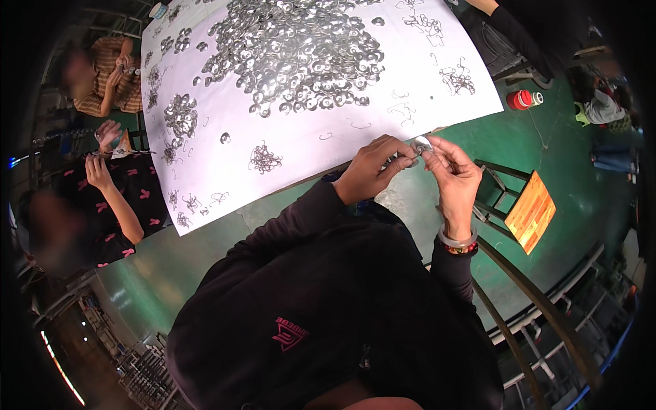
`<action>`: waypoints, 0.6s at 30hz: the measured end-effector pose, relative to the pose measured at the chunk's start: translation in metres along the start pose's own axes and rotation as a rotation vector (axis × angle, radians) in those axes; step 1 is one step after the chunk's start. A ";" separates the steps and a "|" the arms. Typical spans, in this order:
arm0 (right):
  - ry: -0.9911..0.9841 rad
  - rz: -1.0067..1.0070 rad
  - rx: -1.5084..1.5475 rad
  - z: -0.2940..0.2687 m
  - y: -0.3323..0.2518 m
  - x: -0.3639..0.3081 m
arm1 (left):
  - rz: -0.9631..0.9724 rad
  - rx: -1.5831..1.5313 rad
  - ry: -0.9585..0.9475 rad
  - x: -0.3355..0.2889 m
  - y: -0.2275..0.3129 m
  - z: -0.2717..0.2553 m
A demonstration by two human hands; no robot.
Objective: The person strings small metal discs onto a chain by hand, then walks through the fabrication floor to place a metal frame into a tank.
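In front of me, just off the near edge of the table, my hands meet at a small shiny metal disc (423, 144). My right hand (455, 174) pinches the disc between thumb and fingers. Close against its left side, my left hand (372, 169) has thumb and forefinger pressed together; what lies between them is too small to make out. On the white tabletop (301, 147) a large heap of similar metal discs (294, 55) spreads out. A small tangle of thin wire hooks (265, 158) is nearest my left hand.
More wire hooks (458, 80) lie at the table's right. A loose disc (225, 138) sits left of the hook tangle. Co-workers (102, 198) sit along the left side; another person (516, 34) is at the far right. A wooden stool (531, 212) and red container (519, 100) stand right.
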State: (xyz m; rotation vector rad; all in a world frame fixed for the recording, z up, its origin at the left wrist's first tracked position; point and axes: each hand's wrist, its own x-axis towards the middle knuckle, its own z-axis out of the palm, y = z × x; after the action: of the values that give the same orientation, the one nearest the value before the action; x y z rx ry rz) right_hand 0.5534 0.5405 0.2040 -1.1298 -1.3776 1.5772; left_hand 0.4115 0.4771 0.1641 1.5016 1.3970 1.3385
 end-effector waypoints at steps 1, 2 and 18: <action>0.023 -0.008 0.024 -0.003 0.000 -0.004 | -0.006 -0.011 -0.011 0.001 0.001 0.004; 0.044 -0.016 0.047 -0.005 0.000 -0.006 | -0.013 -0.020 -0.020 0.001 0.002 0.008; 0.116 -0.079 0.152 -0.027 0.032 -0.040 | -0.027 0.562 0.032 0.092 -0.152 -0.002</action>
State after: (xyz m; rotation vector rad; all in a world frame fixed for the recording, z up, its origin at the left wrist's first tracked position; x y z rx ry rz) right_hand 0.5932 0.5077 0.1774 -1.0460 -1.1917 1.5085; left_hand 0.3586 0.5956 0.0426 1.8032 1.9125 0.9963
